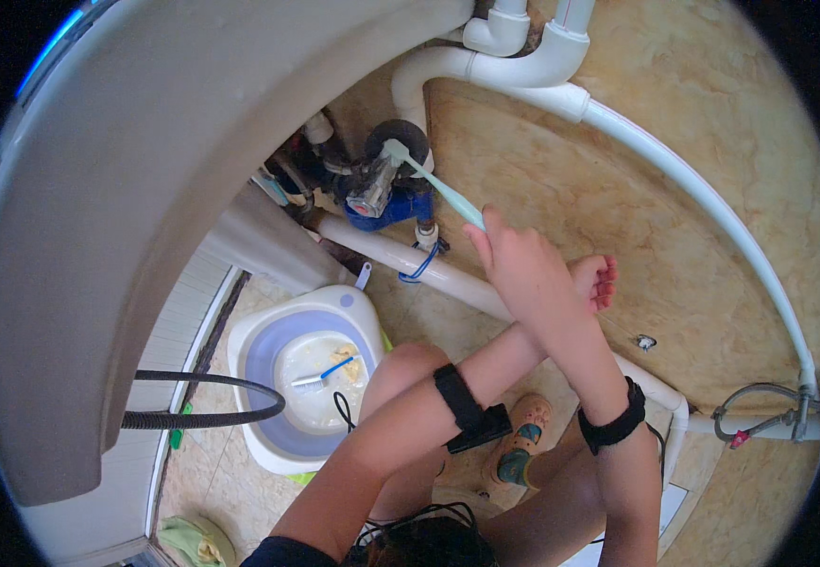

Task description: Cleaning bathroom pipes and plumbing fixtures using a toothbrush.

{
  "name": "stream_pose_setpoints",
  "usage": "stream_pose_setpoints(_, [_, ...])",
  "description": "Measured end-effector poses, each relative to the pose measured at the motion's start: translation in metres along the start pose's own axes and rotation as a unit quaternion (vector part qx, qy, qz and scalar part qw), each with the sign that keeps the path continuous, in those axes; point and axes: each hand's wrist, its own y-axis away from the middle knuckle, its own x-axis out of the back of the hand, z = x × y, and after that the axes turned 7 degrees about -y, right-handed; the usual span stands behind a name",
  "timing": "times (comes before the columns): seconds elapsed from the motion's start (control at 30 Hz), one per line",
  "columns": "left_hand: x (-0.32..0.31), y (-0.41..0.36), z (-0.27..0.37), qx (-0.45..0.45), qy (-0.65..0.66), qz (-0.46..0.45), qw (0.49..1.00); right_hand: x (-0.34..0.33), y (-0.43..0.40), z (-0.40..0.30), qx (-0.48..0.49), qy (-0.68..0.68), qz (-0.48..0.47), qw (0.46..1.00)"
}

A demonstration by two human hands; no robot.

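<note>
My right hand (527, 273) grips the handle of a pale green long-handled brush (452, 198). The brush head lies against a grimy metal fitting (374, 188) with a blue body, beside a round black disc (399, 135) among the pipes. My left hand (596, 282) is palm up with fingers curled, partly hidden; its forearm passes under my right wrist, and no object shows in it. Lower left, a white and lavender plastic basin (258, 354) holds cloudy water, a blue-and-white brush (311, 383) and a yellowish soft piece (348, 360).
A large grey curved casing (98, 212) fills the left side. White plastic pipes (693, 191) run along the stone-patterned wall, and another pipe (396, 251) crosses low behind my arms. A dark corrugated hose (204, 419) loops over the basin. A green cloth (190, 542) lies lower left.
</note>
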Motion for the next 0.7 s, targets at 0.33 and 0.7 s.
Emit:
stream_pose_setpoints(0.33, [0.005, -0.003, -0.004, -0.006, -0.003, 0.006, 1.0, -0.005, -0.002, 0.001, -0.003, -0.022, 0.012, 1.0])
stream_pose_setpoints(0.7, [0.005, -0.002, -0.001, 0.022, 0.012, -0.028, 0.999, -0.007, 0.001, -0.004, -0.028, -0.071, 0.024, 0.997])
